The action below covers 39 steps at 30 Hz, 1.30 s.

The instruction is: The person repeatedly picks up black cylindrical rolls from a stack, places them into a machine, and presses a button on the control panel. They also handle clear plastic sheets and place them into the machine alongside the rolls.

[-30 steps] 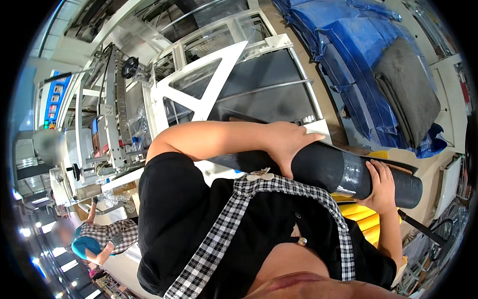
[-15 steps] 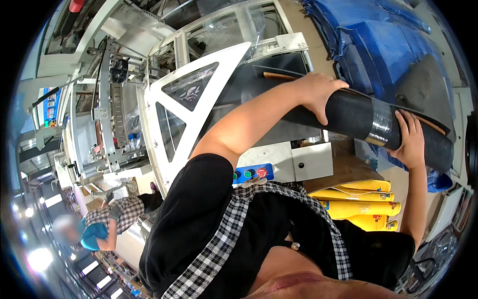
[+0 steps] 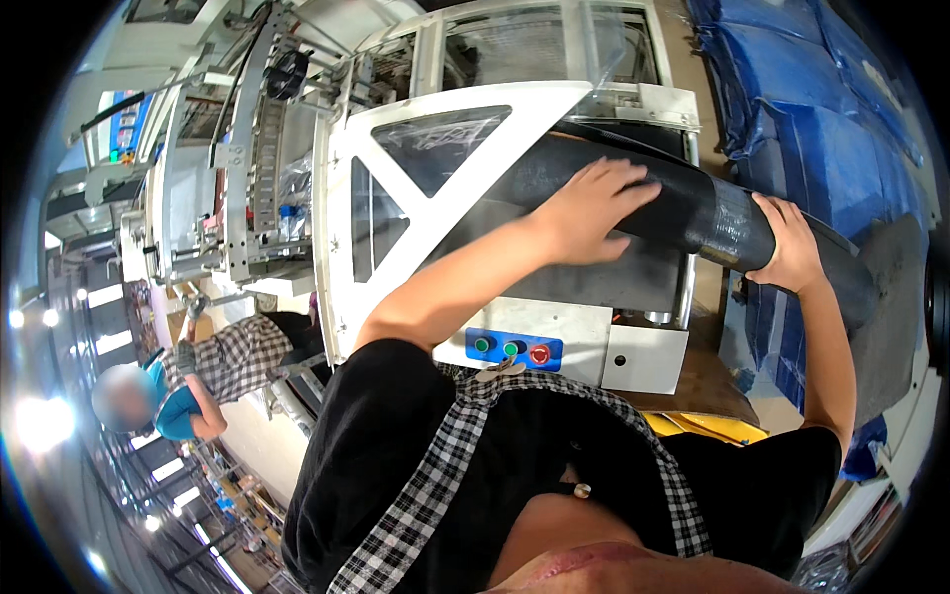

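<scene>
A long black roll (image 3: 693,210) wrapped in clear film lies across the top of a white machine (image 3: 475,188). My left hand (image 3: 591,207) lies flat on the roll's middle, fingers spread over it. My right hand (image 3: 787,245) grips the roll further toward its right end, fingers wrapped around it. The roll's left end goes into the machine behind a white triangular frame with clear panels (image 3: 435,148). Its right end sticks out past the machine over blue tarpaulin (image 3: 802,129).
A blue control panel (image 3: 513,349) with two green buttons and a red one sits on the machine's front. Yellow metal parts (image 3: 708,426) lie low beside it. Another person in a checked shirt (image 3: 203,371) works at the left near more white machinery (image 3: 228,188).
The roll has moved up and away from my body onto the machine, its left end now inside the frame. Both hands travelled with it; my left hand now rests flat on top.
</scene>
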Available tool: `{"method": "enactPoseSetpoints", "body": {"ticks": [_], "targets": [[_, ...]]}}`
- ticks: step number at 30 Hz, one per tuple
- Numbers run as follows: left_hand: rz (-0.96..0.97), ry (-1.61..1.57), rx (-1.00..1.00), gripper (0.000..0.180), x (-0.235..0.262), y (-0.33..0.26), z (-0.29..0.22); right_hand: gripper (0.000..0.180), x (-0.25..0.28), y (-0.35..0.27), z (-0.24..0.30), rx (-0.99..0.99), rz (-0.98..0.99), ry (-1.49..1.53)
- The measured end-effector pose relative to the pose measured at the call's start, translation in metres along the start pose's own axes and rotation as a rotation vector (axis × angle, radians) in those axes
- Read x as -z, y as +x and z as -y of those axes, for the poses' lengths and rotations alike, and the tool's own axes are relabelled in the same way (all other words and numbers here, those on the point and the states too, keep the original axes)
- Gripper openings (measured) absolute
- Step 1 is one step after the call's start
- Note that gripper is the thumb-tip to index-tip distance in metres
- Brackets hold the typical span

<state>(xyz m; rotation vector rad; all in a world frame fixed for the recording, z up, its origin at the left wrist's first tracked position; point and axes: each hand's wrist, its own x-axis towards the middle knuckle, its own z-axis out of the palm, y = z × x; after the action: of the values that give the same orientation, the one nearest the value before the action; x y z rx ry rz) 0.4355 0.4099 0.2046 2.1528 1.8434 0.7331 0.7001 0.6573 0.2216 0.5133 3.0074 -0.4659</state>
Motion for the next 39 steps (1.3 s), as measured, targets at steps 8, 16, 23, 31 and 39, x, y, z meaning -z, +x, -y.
{"method": "enactPoseSetpoints", "body": {"ticks": [8,16,23,31,39], "targets": [[-0.549,0.373,0.695,0.030,0.094,-0.235,0.033,0.105,-0.016,0.067,0.047,0.019,0.065,0.018],[-0.558,-0.803,1.700,0.091,0.160,-0.413,0.161,0.110,-0.028,0.117,0.112,-0.019,0.155,0.074],[-0.865,-1.743,1.285,0.063,0.141,-0.413,0.214,0.100,-0.042,0.113,0.128,0.024,0.038,0.082],[-0.946,-1.992,1.117,0.029,0.135,-0.426,0.218,0.068,-0.080,0.023,0.022,-0.607,-0.303,-0.236],[-0.896,-1.982,1.116,0.026,0.136,-0.428,0.224,0.068,-0.105,0.006,0.028,-0.857,-0.269,0.976]]}}
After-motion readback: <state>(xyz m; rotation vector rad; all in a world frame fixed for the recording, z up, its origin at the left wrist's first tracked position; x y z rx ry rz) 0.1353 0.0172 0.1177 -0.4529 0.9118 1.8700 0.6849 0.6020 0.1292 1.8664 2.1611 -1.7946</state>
